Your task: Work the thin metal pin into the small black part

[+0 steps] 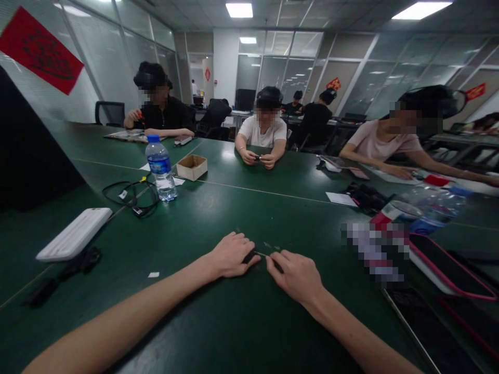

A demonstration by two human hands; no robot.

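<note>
My left hand (236, 255) rests on the green table with its fingers curled and its thumb pointing right. Facing it, my right hand (298, 274) has thumb and index finger pinched together. A thin pale rod (261, 254) spans the small gap between both hands' fingertips, and its ends are hidden by the fingers. What exactly it is, I cannot make out. Just beyond the fingertips lie small clear scraps (272, 245) on the table. A small white paper piece (153, 275) lies left of my left forearm.
Left on the table (218, 208) are a water bottle (160, 171), a cardboard box (192, 167), a black cable (132, 200) and a white device (74, 234). On the right lie bottles (438, 208), a pink-edged case (452, 265) and a phone (424, 322). Several people sit across.
</note>
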